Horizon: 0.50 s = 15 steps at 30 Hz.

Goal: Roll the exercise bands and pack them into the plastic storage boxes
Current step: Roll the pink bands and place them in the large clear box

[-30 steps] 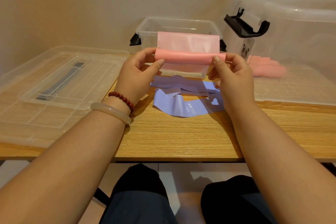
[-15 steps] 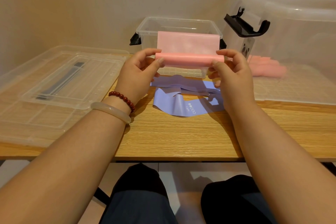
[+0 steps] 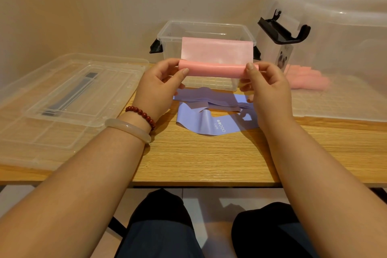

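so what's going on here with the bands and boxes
A person holds a partly rolled pink rubber exercise band above the wooden table, left hand pinching one end of the roll and right hand the other; a flat stretch is not yet rolled. Flat purple bands lie unrolled beneath. The small clear plastic box behind stands open, and more pink bands show through the large clear plastic box on the right.

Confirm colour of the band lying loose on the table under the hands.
Lavender purple band, with small white print; clearest in the head view.
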Each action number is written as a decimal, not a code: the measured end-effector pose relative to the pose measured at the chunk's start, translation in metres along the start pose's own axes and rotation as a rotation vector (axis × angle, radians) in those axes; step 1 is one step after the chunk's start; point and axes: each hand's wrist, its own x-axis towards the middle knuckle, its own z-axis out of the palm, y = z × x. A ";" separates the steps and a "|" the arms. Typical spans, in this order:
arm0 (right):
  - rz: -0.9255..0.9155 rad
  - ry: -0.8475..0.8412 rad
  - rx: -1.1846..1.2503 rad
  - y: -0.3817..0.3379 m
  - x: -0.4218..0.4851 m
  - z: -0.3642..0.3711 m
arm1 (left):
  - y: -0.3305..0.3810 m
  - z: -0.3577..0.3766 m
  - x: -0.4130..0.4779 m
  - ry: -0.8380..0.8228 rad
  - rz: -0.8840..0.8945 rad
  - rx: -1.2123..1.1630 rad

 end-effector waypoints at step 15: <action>-0.008 0.008 0.017 0.000 0.000 0.000 | 0.000 -0.001 0.000 -0.050 -0.008 -0.028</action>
